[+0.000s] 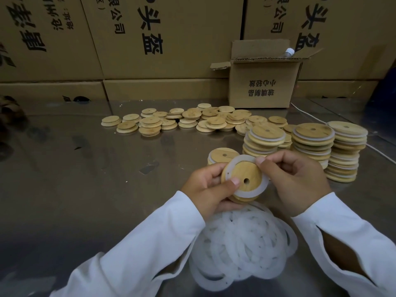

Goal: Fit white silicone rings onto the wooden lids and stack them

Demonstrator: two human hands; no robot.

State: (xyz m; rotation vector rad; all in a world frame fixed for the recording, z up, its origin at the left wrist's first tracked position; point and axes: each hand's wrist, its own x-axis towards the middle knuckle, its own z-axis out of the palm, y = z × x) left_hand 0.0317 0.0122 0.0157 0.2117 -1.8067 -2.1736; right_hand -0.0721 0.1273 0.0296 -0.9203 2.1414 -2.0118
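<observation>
Cardboard cartons [150, 37] back a steel counter [85, 168]. My left hand [205, 187] grips a wooden lid [244, 179], fingers closed on its rim, above the loose ring pile [242, 243]. My right hand [297, 179] pinches a white silicone ring [264, 185], partly seated. I judge working round the rim evenly seats it best. Finished stacks [310, 144] stand far right.

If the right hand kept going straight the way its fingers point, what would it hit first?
The right hand points leftward at the wooden lid it is working on, pinching the white ring at the lid's edge. Past that lies the left hand, as far as one view shows.
</observation>
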